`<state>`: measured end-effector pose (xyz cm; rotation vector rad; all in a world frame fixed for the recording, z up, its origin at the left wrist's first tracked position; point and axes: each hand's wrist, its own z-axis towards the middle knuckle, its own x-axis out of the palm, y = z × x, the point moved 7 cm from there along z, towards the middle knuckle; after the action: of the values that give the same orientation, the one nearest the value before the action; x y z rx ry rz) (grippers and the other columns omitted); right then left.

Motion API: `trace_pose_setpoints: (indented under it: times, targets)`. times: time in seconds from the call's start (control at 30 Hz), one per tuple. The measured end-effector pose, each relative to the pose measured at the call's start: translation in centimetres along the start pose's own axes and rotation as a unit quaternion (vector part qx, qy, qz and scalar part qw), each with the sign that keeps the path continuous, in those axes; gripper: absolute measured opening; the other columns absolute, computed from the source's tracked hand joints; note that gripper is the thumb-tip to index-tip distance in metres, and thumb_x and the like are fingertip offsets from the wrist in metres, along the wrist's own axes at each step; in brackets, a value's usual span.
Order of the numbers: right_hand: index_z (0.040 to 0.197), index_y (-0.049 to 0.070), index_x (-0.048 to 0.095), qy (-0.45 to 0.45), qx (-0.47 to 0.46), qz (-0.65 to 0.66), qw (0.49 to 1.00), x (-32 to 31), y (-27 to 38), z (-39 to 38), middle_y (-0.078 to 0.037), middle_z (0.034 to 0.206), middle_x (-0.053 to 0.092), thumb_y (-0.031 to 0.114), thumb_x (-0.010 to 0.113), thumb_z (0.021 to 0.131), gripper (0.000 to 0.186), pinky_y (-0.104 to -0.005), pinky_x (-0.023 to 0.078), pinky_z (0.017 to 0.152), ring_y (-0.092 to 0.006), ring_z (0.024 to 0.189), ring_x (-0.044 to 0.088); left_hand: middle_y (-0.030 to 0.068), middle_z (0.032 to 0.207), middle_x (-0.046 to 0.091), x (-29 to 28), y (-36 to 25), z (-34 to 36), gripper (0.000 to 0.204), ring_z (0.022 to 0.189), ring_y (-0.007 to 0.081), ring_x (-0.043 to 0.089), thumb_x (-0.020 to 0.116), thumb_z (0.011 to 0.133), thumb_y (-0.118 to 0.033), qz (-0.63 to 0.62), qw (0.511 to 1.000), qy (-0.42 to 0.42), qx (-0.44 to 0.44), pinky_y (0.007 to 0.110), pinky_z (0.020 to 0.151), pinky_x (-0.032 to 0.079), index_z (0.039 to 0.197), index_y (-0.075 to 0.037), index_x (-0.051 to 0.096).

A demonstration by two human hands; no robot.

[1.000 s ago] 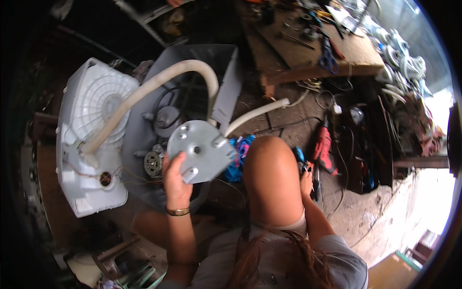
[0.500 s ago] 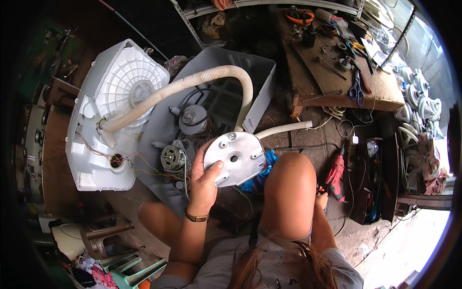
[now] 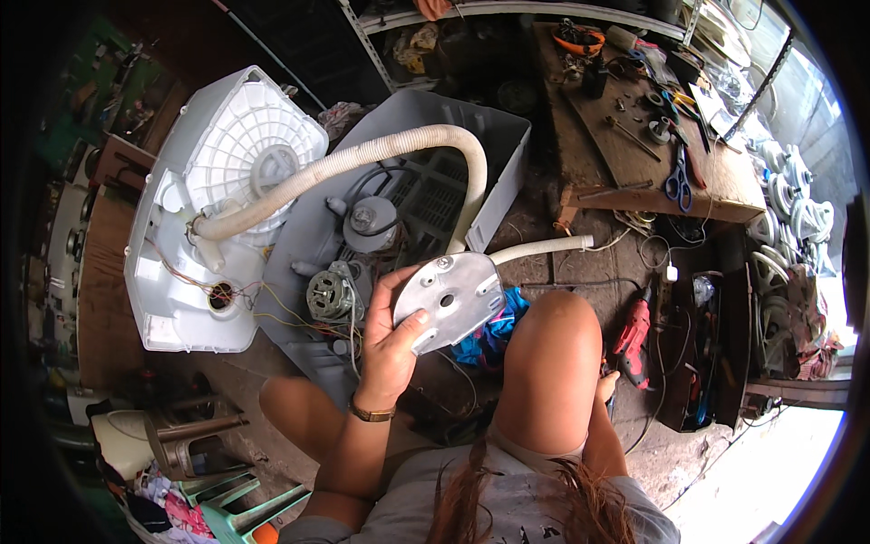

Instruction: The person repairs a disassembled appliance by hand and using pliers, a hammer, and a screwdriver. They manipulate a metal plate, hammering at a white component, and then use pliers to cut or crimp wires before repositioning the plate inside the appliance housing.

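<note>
My left hand (image 3: 390, 349) is closed on the edge of a round metal plate (image 3: 462, 288) with a flat side, a hole in its middle and smaller holes near its rim. The thumb lies on the plate's face, and the fingers are behind it. My right hand (image 3: 606, 388) is low beside my right knee, partly hidden by it. Its fingers are curled round a slim thing, too hidden to name. Beyond the plate lies a grey plastic housing (image 3: 501, 181) holding a motor (image 3: 330, 295) and a second round motor-like unit (image 3: 370, 223). A beige corrugated hose (image 3: 399, 138) arches over it.
A white plastic tub part (image 3: 181, 308) with loose wires stands at the left. The wooden bench (image 3: 716, 186) at the far right carries scissors (image 3: 678, 186) and tools. A red power tool (image 3: 634, 340) lies on the floor by a dark toolbox (image 3: 671, 403). Blue cloth (image 3: 509, 317) lies behind my knee.
The whole view has shifted slightly. My left hand still holds the metal plate, at nearly the same tilt. My right hand stays beside the knee, a little lower in view.
</note>
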<state>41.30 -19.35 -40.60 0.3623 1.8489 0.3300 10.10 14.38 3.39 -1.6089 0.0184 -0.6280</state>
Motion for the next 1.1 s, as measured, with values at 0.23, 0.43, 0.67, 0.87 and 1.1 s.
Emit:
trace_pose_setpoints:
  times: [0.23, 0.43, 0.67, 0.87, 1.1]
  targets:
    - [0.090, -0.004, 0.060, 0.022, -0.056, 0.018, 0.998, 0.0, -1.9, 1.2, -0.022, 0.083, 0.065, 0.029, 0.070, 0.077, 0.037, -0.0452, 0.050, 0.076, -0.0376, 0.079, 0.064, 0.0099, 0.117, 0.055, -0.5, -1.8, -0.6, 0.031, 0.107, 0.0169, 0.053, 0.058, 0.087, 0.000, 0.131, 0.985, -0.016, 0.109, 0.030, 0.094, 0.041, 0.118, 0.000, 0.053]
    - [0.102, 0.011, 0.058, 0.219, 0.084, 0.507, 0.830, -10.7, 9.5, -4.5, 0.005, 0.076, 0.052, 0.019, 0.064, 0.078, 0.026, -0.0210, 0.035, 0.056, -0.0051, 0.069, 0.050, 0.0113, 0.095, 0.064, 1.8, -6.4, -3.4, 0.016, 0.085, 0.0221, 0.060, 0.062, 0.082, 0.004, 0.433, 0.801, 0.040, 0.411, 0.032, 0.075, 0.048, 0.095, -0.004, 0.065]
    - [0.133, 0.000, 0.042, 0.383, -0.284, 0.586, 0.655, -28.5, 30.5, -11.6, -0.014, 0.134, 0.047, -0.003, 0.051, 0.064, 0.070, -0.0437, 0.040, 0.102, -0.0313, 0.123, 0.049, -0.0034, 0.092, 0.066, 5.7, -8.5, -5.6, 0.017, 0.082, 0.0183, 0.060, 0.075, 0.071, -0.013, 0.555, 0.645, 0.146, 0.505, 0.032, 0.072, 0.044, 0.087, -0.019, 0.071]
    - [0.125, 0.007, 0.053, 0.193, -0.700, 0.047, 0.686, -29.8, 36.8, -25.8, -0.027, 0.149, 0.020, 0.005, 0.064, 0.058, 0.068, -0.0550, 0.020, 0.110, -0.0479, 0.138, 0.016, -0.0062, 0.098, 0.065, 6.2, -9.7, -7.2, 0.020, 0.087, 0.0146, 0.057, 0.068, 0.076, -0.021, 0.626, 0.537, 0.175, 0.539, 0.032, 0.072, 0.042, 0.096, -0.023, 0.072]
    - [0.123, 0.008, 0.055, 0.156, -0.696, -0.020, 0.700, -28.9, 36.3, -30.9, -0.029, 0.147, 0.022, 0.016, 0.064, 0.079, 0.046, -0.0658, 0.024, 0.102, -0.0508, 0.134, 0.023, -0.0079, 0.096, 0.061, 4.4, -9.7, -9.4, 0.018, 0.093, 0.0140, 0.051, 0.068, 0.074, -0.021, 0.654, 0.452, 0.163, 0.584, 0.032, 0.073, 0.040, 0.092, -0.023, 0.073]
